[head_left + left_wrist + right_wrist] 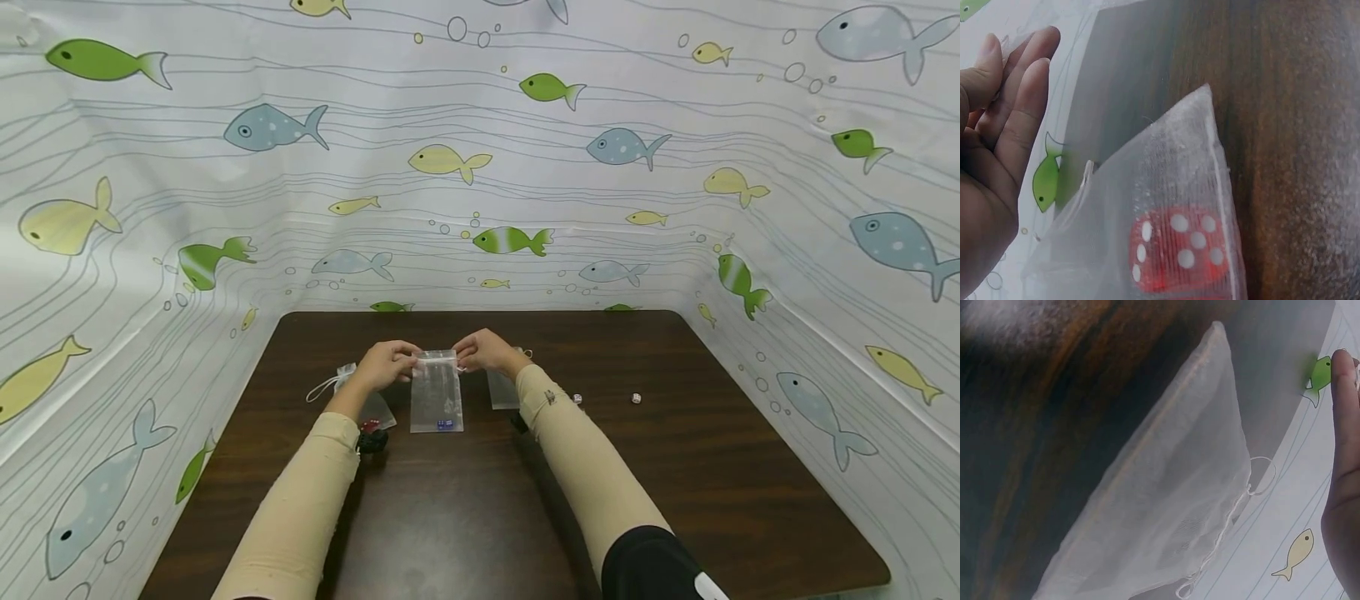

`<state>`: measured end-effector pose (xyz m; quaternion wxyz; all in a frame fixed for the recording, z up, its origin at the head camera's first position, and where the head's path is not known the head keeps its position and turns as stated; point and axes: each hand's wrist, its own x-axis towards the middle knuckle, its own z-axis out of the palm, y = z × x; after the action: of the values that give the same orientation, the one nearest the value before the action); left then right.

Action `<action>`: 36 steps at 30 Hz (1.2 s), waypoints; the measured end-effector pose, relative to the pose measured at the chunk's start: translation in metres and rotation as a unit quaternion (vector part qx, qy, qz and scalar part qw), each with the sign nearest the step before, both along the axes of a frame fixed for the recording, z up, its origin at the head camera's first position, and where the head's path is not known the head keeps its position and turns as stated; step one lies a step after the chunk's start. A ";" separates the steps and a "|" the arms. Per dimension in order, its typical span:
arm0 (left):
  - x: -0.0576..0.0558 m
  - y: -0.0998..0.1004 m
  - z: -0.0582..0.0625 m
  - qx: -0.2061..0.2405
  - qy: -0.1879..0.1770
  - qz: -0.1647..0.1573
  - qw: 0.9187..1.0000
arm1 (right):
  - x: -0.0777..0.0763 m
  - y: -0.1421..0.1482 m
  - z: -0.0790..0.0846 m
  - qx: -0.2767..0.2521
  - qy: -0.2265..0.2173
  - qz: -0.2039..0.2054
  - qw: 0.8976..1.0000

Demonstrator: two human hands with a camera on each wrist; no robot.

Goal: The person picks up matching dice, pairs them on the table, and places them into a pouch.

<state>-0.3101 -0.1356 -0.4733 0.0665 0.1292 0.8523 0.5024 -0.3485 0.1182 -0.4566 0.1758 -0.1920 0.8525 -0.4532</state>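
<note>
A sheer white drawstring pouch lies between the two hands in the head view, with blue dice at its bottom. My left hand pinches its upper left corner between thumb and fingers. At the upper right corner, my right hand grips the drawstring end, its fingertips mostly cut off in the right wrist view. Under the left forearm lies a second pouch, with a red die showing through its mesh. A third pouch rests beside the right wrist, looking flat, its string loop at the top.
Two white dice, one close by the right forearm and another farther right, sit on the dark wooden table. A fish-printed white sheet rises behind the table and along both sides.
</note>
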 end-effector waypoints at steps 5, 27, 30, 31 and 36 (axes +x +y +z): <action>0.002 -0.002 -0.001 0.013 -0.014 0.009 1.000 | 0.000 0.000 0.000 0.009 0.014 0.006 1.000; 0.001 -0.015 -0.011 0.045 -0.033 0.025 0.998 | 0.002 0.005 -0.003 -0.007 0.007 -0.006 1.000; 0.002 -0.015 -0.011 0.031 -0.027 0.027 0.999 | 0.002 0.004 -0.004 0.001 0.010 -0.002 1.000; 0.002 -0.015 -0.010 0.024 -0.025 0.028 0.999 | 0.002 0.003 -0.004 0.010 0.015 -0.001 1.000; 0.003 -0.017 -0.006 -0.039 0.016 0.041 0.998 | 0.001 0.005 -0.004 0.059 0.060 0.001 0.996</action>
<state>-0.3068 -0.1529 -0.4798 0.0373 0.0992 0.8767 0.4692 -0.3473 0.1231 -0.4601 0.1359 -0.2091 0.8866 -0.3896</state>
